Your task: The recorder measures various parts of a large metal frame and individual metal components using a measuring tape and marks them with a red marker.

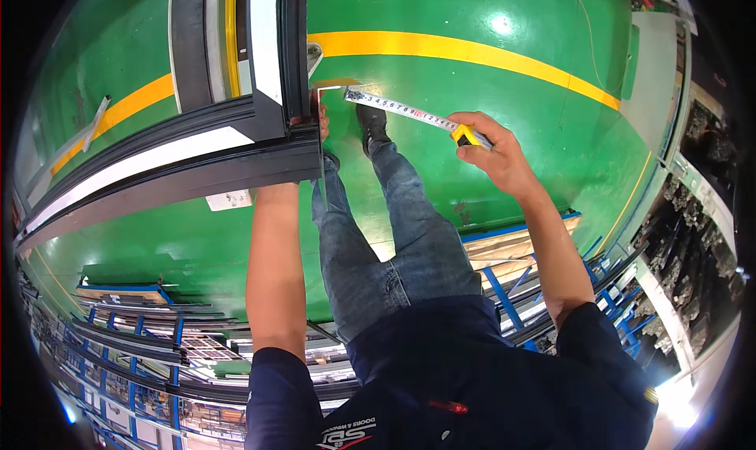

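A yellow-and-black tape measure (466,135) shows a white blade (405,111) marked in black and red. Dark grey and white band the frame (236,165), a yellow stripe (457,49) crosses the green floor (441,9), and the blurred rack (176,383) at lower left appears blue.

We've got a glossy green floor (535,88) with a fat yellow stripe (472,50) painted across it. A dark shoe (372,127) is planted on it, and off to our left a slim pale bar (96,124) lies over the stripe.

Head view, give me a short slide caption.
Right hand holds an extended yellow tape measure; left hand mostly hidden behind the dark frame.
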The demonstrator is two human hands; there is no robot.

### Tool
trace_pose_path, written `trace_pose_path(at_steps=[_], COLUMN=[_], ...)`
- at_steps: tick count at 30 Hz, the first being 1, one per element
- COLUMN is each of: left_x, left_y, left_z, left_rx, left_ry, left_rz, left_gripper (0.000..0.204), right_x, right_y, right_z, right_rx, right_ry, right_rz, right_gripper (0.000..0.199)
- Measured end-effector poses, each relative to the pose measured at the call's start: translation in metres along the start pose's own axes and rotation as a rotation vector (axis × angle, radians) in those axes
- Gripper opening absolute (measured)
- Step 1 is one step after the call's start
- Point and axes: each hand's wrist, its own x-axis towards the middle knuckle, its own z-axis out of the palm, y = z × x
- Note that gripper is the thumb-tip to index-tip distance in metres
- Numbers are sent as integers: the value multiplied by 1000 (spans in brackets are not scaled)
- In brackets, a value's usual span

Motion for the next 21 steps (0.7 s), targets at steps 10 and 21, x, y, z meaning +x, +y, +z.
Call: trace_pose_path(at_steps=[10, 21], left_x=[0, 2], left_y=[-1, 1], left_z=[5, -20], left_rx=[25, -8], left_ry=[-39, -125], left_rz=[30, 46], left_gripper=[50, 53], right_x=[0, 2], right_y=[4, 3], right_z=[7, 14], right_rx=[28, 38], right_ry=[-25, -30], right_rz=[-5, 6], right_gripper=[44, 46])
